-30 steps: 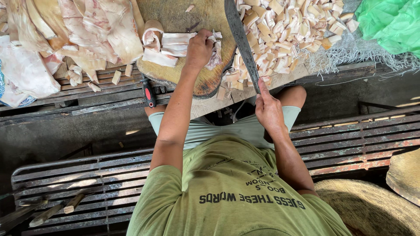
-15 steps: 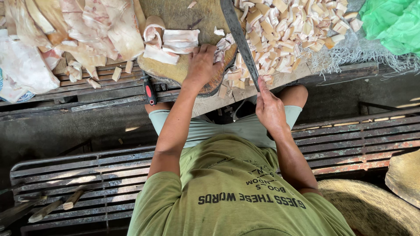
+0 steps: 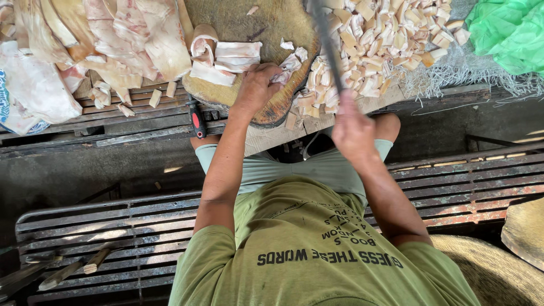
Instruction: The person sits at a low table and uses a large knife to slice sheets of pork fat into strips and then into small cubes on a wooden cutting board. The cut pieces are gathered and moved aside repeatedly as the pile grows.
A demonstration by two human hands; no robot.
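Note:
My left hand [image 3: 258, 88] rests on the round wooden chopping block [image 3: 249, 22], its fingers curled over a few small cut pieces near the block's front edge. Pale strips of fatty meat [image 3: 226, 56] lie just left of it. My right hand [image 3: 352, 129] grips the handle of a long dark knife [image 3: 324, 39], which is motion-blurred. The blade points away from me, between the block and a heap of small cut meat cubes [image 3: 385, 39].
Large slabs of pale meat [image 3: 130, 34] are piled at the far left. A green plastic bag [image 3: 510, 34] sits at the far right. A red-handled tool [image 3: 196, 120] lies by the block. I sit on a slatted metal bench [image 3: 113, 226] with knives [image 3: 62, 272] at its left end.
My left hand has drawn back from the meat strips to the block's near edge. My right hand has lifted slightly and the knife is now blurred with motion.

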